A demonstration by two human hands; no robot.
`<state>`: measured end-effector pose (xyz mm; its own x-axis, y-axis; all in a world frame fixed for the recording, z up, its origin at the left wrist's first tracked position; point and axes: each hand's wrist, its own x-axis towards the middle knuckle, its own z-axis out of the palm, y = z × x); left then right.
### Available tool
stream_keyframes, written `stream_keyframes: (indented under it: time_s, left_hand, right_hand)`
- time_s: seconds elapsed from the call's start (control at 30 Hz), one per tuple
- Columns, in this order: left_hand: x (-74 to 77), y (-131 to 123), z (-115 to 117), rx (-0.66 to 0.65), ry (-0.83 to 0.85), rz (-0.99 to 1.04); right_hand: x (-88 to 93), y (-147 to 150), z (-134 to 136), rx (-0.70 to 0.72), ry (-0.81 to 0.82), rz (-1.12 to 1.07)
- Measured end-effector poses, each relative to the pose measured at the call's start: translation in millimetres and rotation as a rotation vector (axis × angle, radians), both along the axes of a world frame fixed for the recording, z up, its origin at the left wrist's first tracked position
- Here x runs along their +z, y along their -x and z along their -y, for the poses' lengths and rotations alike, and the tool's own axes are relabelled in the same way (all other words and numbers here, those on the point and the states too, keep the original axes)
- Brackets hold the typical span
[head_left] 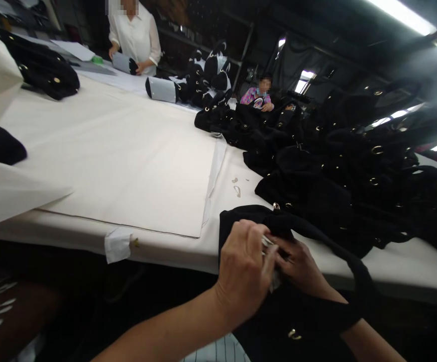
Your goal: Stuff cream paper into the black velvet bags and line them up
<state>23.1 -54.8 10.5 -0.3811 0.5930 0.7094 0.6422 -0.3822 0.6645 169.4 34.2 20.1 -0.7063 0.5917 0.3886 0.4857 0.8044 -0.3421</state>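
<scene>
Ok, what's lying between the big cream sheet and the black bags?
In the head view, a few small scraps lie on the white table between the sheet and the bags, just past a pale strip along the sheet's edge.

Metal piece (267,245) mostly hidden behind left hand (243,269); kind unclear. Black bag (297,322) cut off at bottom edge.

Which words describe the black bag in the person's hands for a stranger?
Find the long white table and the heap of black bags on it. At the near edge, one black bag hangs over the side, held by the left hand and right hand.
</scene>
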Motion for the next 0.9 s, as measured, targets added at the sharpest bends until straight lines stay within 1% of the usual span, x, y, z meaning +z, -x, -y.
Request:
stream_keyframes:
  time_s: [0.07,0.1,0.17,0.23,0.33,0.43,0.5,0.57,0.6,0.67,0.73,0.77,0.83,0.87,0.9]
  left_hand:
    - [-11.8,18.8,-5.3,-0.008,0.242,0.032]
    - [-15.3,25.6,-6.5,-0.031,0.32,0.05]
    - [-17.1,35.0,-7.0,-0.087,0.402,0.08]
    - [-14.4,40.6,-7.6,-0.139,0.456,0.099]
    - [-9.5,47.1,-13.0,-0.161,0.521,0.143]
    - [-9.1,55.1,-21.4,-0.174,0.563,0.206]
    - [-10.6,60.9,-24.7,-0.216,0.591,0.249]
    - [-11.2,65.9,-24.4,-0.264,0.572,0.244]
    - [-10.7,67.8,-23.0,-0.274,0.524,0.208]
    - [-6.7,69.5,-19.0,-0.272,0.363,0.05]
    - [1.0,68.2,-15.6,-0.29,0.215,-0.253]
    - [5.8,66.4,-14.7,-0.326,0.181,-0.442]
    - [14.6,60.6,-15.1,-0.414,0.192,-0.793]
    - [17.7,56.7,-16.1,-0.431,0.225,-0.922]
    - [19.1,52.4,-17.3,-0.422,0.262,-1.012]
  right_hand:
    - [-2.9,5.9,2.7,-0.051,-0.01,-0.04]
    - [-3.7,8.9,4.8,-0.078,-0.004,-0.053]
    - [-3.1,13.4,8.4,-0.105,0.026,-0.075]
    - [-0.8,14.8,9.4,-0.105,0.062,-0.099]
    - [1.1,13.0,5.8,-0.104,0.102,-0.155]
    - [-3.2,12.0,0.1,-0.077,0.105,-0.243]
    - [-8.5,12.7,-2.4,-0.049,0.086,-0.314]
    - [-13.7,13.5,-3.6,-0.028,0.087,-0.346]
    - [-15.8,13.5,-3.9,-0.02,0.098,-0.341]
    - [-19.0,12.7,-4.3,-0.026,0.116,-0.321]
    - [-22.1,10.8,-4.6,-0.054,0.122,-0.328]
    - [-24.3,9.7,-4.8,-0.067,0.126,-0.333]
    - [-31.0,7.0,-5.5,-0.072,0.13,-0.329]
    - [-35.8,5.6,-6.2,-0.072,0.131,-0.324]
    - [-41.1,4.3,-7.0,-0.076,0.13,-0.32]
